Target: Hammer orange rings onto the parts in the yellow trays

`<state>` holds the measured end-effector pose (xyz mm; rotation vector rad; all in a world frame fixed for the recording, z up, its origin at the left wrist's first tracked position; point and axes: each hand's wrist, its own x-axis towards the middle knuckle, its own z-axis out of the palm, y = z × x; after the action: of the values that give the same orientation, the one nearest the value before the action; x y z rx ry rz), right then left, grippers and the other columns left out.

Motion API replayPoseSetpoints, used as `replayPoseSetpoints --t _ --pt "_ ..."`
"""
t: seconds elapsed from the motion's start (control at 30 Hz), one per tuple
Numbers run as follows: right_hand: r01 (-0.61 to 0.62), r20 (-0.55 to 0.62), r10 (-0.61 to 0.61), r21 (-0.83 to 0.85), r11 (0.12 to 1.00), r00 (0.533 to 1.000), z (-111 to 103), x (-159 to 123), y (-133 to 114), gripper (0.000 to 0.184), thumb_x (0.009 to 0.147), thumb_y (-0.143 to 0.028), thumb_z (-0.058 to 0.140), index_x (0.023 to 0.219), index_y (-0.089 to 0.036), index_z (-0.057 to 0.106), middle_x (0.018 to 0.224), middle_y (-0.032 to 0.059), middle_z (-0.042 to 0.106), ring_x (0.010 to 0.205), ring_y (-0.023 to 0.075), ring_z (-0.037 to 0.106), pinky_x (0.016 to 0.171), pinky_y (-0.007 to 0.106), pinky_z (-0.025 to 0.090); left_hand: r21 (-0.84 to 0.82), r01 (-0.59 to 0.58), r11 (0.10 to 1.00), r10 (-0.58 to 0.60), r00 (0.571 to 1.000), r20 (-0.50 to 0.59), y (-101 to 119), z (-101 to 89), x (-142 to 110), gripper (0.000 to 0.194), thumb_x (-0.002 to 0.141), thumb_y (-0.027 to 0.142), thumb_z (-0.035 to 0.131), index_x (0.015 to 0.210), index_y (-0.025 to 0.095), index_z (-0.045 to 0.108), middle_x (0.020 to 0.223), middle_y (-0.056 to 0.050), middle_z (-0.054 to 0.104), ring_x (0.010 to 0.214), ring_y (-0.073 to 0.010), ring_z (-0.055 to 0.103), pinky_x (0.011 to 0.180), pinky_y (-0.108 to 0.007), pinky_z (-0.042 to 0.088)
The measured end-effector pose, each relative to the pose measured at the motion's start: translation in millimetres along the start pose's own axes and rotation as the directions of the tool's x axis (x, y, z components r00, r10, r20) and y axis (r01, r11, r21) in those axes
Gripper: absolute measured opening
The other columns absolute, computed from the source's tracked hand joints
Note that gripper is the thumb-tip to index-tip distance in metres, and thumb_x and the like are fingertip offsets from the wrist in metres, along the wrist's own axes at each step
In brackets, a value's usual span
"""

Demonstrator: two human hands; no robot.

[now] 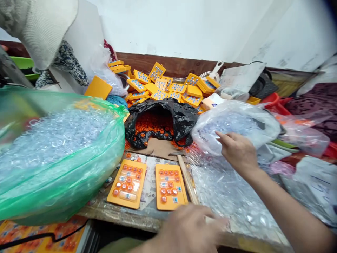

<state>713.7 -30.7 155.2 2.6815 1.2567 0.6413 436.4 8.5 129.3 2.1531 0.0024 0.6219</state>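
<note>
My right hand (239, 151) is over the near edge of a white plastic bag (207, 140) of small clear pieces (229, 123). Its fingers are drawn together at the tips; anything between them is too small to make out. Smeared by motion, my left hand (192, 225) passes over the table's front edge, beside the lower end of a hammer (187, 179) with a wooden handle. Two yellow panels lie before me: the left panel (127, 184) carries orange round pieces and clear tubes, while the right panel (171, 188) has orange pieces, one clear tube and some bare blue-white spots.
A black bag (181, 116) of orange pieces (155, 126) opens toward me. Many yellow panels (160, 84) are heaped behind it. On the left bulges a green bag (105, 158) full of clear parts (60, 137). Clear plastic pieces (237, 196) cover the table's right side.
</note>
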Motion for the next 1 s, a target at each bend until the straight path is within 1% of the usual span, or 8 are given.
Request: replayPoseSetpoints --t 0.1,0.2,0.37,0.53,0.67,0.8,0.9,1.0 --pt "0.008 0.065 -0.010 0.024 1.000 0.998 5 -9 -3 0.029 0.095 -0.019 0.045 0.109 -0.021 0.071 0.108 0.0100 0.069 0.095 0.0257 0.060 0.073 0.034 0.039 0.114 0.164 0.980 -0.143 0.975 -0.168 -42 -30.7 -31 0.031 0.088 0.012 0.047 0.114 0.021 0.061 0.107 -0.011 0.071 0.100 -0.0232 0.068 0.085 -0.034 0.058" --pt "0.027 0.130 -0.035 0.057 0.998 0.991 10 -8 -9 0.019 0.094 -0.024 0.052 0.103 -0.021 0.068 0.110 0.0061 0.067 0.101 0.0234 0.059 0.084 0.039 0.044 0.195 0.229 0.954 -0.179 0.952 -0.247 -62 -42.5 -46 0.025 0.088 0.012 0.050 0.108 0.022 0.062 0.107 -0.010 0.069 0.100 -0.0218 0.067 0.084 -0.033 0.058" --pt "-0.009 0.192 -0.024 0.166 0.986 0.981 10 16 -13 0.023 0.092 -0.032 0.058 0.110 -0.018 0.062 0.114 0.0066 0.063 0.100 0.0206 0.062 0.087 0.043 0.050 0.192 0.360 0.913 -0.308 0.916 -0.257 -77 -27.8 -54 0.037 0.088 0.026 0.057 0.124 0.022 0.053 0.126 -0.015 0.058 0.119 -0.0280 0.056 0.095 -0.045 0.053" --pt "-0.151 0.147 0.097 0.420 0.895 0.984 -1 33 -15 0.022 0.092 -0.030 0.057 0.109 -0.017 0.062 0.116 0.0081 0.062 0.103 0.0221 0.060 0.090 0.045 0.048 -0.157 0.566 0.809 -0.588 0.781 -0.211 -86 -17.0 -52 0.065 0.088 0.041 0.055 0.142 0.017 0.029 0.151 -0.021 0.032 0.138 -0.0315 0.035 0.110 -0.053 0.036" --pt "-0.257 0.097 0.270 0.708 0.657 0.958 -21 -6 -42 0.028 0.095 -0.029 0.045 0.117 -0.018 0.060 0.107 0.0127 0.065 0.100 0.0256 0.061 0.086 0.042 0.046 -0.510 0.580 0.635 -0.736 0.655 -0.171 -77 -22.8 -45 0.069 0.081 0.048 0.061 0.139 0.019 0.035 0.150 -0.018 0.036 0.137 -0.0293 0.037 0.110 -0.044 0.037" --pt "-0.304 0.256 0.186 0.903 0.303 0.948 -26 -87 -97 0.032 0.089 -0.043 0.051 0.107 -0.020 0.062 0.073 0.0018 0.067 0.067 0.0202 0.067 0.061 0.032 0.054 -0.674 0.578 0.460 -0.820 0.568 -0.073 -66 -34.1 -34 0.069 0.075 0.043 0.071 0.133 0.020 0.044 0.144 -0.016 0.045 0.134 -0.0279 0.043 0.107 -0.040 0.042" --pt "-0.368 0.332 0.245 0.922 0.120 0.911 -19 -134 -133 0.030 0.089 -0.041 0.051 0.110 -0.021 0.059 0.082 0.0036 0.067 0.077 0.0202 0.068 0.070 0.033 0.055 -0.735 0.592 0.332 -0.864 0.503 0.015 -61 -42.8 -22 0.066 0.076 0.036 0.072 0.133 0.018 0.045 0.144 -0.018 0.045 0.126 -0.0265 0.052 0.101 -0.036 0.048" --pt "-0.396 0.377 0.318 0.918 -0.005 0.870 -13 -152 -152 0.031 0.088 -0.040 0.055 0.114 -0.023 0.059 0.096 0.0068 0.068 0.090 0.0225 0.067 0.081 0.036 0.053 -0.754 0.599 0.269 -0.894 0.447 0.036 -61 -46.6 -7 0.066 0.075 0.030 0.074 0.133 0.017 0.045 0.143 -0.019 0.046 0.118 -0.0247 0.058 0.096 -0.033 0.051"
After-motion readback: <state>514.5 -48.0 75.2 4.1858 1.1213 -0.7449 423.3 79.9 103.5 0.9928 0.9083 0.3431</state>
